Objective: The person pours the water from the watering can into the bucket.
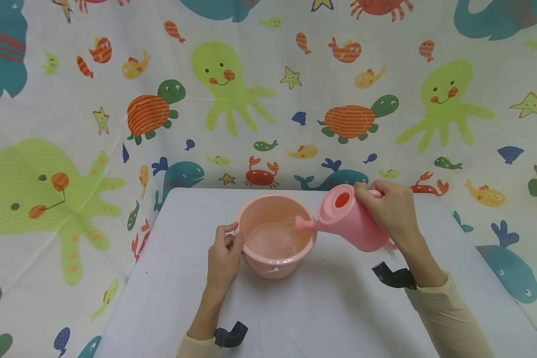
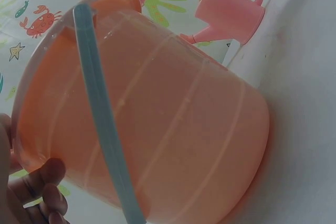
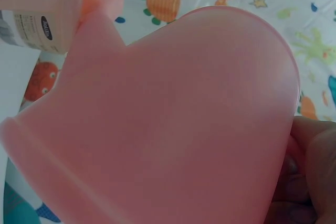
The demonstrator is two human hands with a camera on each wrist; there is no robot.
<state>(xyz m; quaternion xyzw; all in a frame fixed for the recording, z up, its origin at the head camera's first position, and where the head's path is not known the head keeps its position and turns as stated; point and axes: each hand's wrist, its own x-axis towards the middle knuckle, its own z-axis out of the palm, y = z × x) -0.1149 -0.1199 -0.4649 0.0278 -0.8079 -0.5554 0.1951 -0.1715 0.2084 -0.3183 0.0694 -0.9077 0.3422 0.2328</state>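
Right wrist view: watering can (image 3: 173, 114) fills the frame, base cut off at the bottom edge, spout tip lost behind the bucket (image 3: 42, 9) at top left. Bucket label print too small to read. Right hand (image 3: 310, 177) shows only as a sliver at the right edge; grip hidden.

Left wrist view: bucket rim and bottom cut off, blue handle (image 2: 102, 114) runs out of frame at the bottom. Left hand (image 2: 31, 192) mostly out of frame, fingertips only.

Head view: can handle hidden under the right hand (image 1: 389, 206).
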